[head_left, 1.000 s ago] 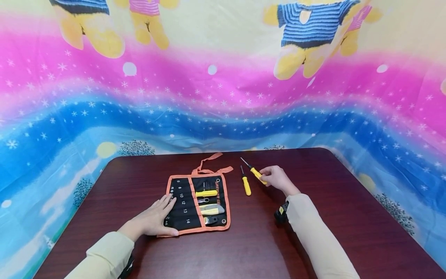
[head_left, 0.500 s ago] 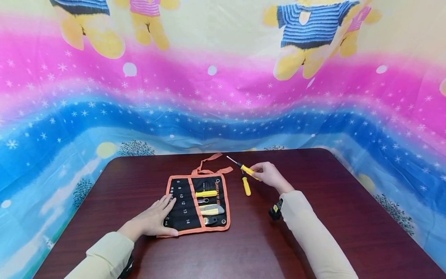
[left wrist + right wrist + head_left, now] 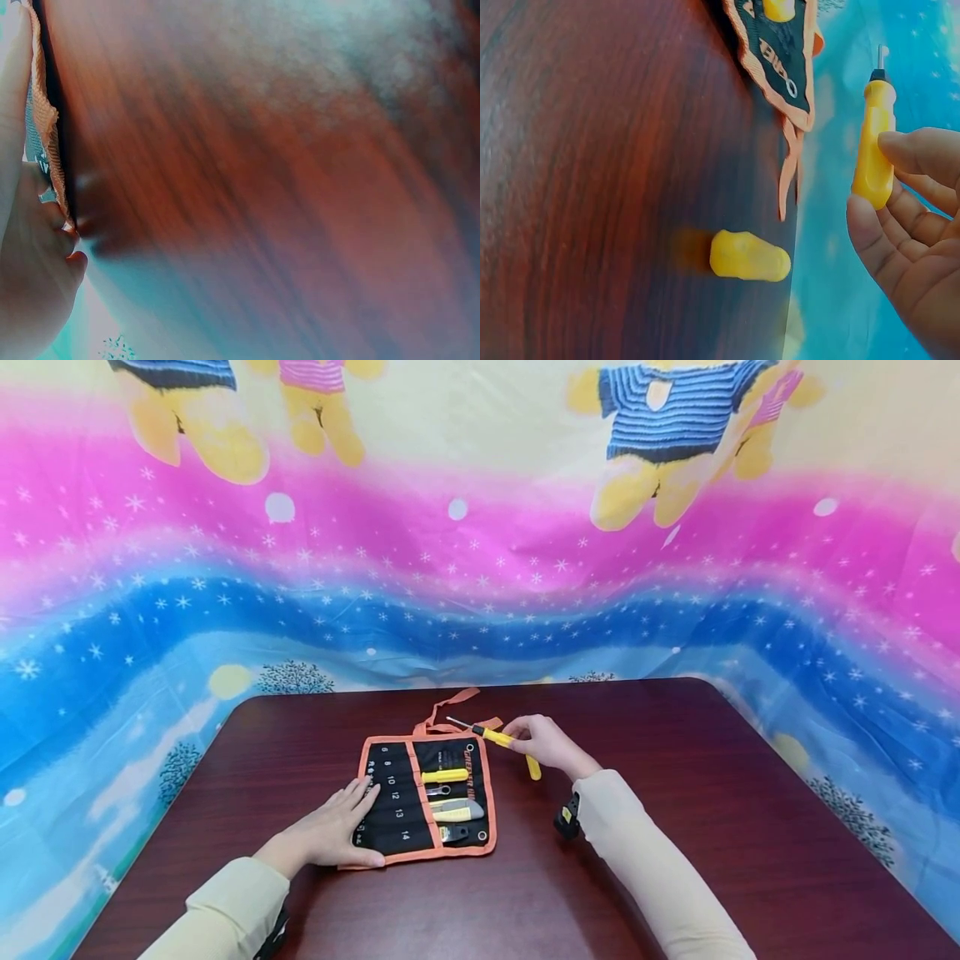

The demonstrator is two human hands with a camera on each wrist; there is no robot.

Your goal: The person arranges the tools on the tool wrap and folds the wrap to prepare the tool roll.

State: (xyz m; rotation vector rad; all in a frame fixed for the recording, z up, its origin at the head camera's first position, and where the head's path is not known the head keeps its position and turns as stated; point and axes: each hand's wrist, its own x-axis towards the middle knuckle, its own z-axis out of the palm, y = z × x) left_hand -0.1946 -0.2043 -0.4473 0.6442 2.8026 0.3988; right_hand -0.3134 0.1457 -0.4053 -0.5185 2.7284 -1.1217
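Note:
My right hand (image 3: 546, 743) pinches a yellow-handled screwdriver (image 3: 497, 737) by its handle, the shaft pointing left over the pouch's top right corner. In the right wrist view the thumb and fingers grip the handle of this screwdriver (image 3: 874, 142). Partly behind the hand, a second yellow screwdriver (image 3: 533, 767) lies on the table. My left hand (image 3: 333, 828) rests flat with spread fingers on the left edge of a black tool pouch (image 3: 386, 810) with orange trim. In its pockets sit a yellow-handled tool (image 3: 446, 776), a wrench (image 3: 438, 791), a utility knife (image 3: 457, 811) and a black-ended tool (image 3: 453, 834).
Orange tie straps (image 3: 442, 714) trail from the pouch's far edge. The dark red wooden table (image 3: 675, 735) reaches a printed cloth backdrop (image 3: 480, 610) behind and at both sides.
My right hand has carried the screwdriver leftward, from right of the loose one to over the pouch's upper right corner. My left hand and the pouch have stayed still.

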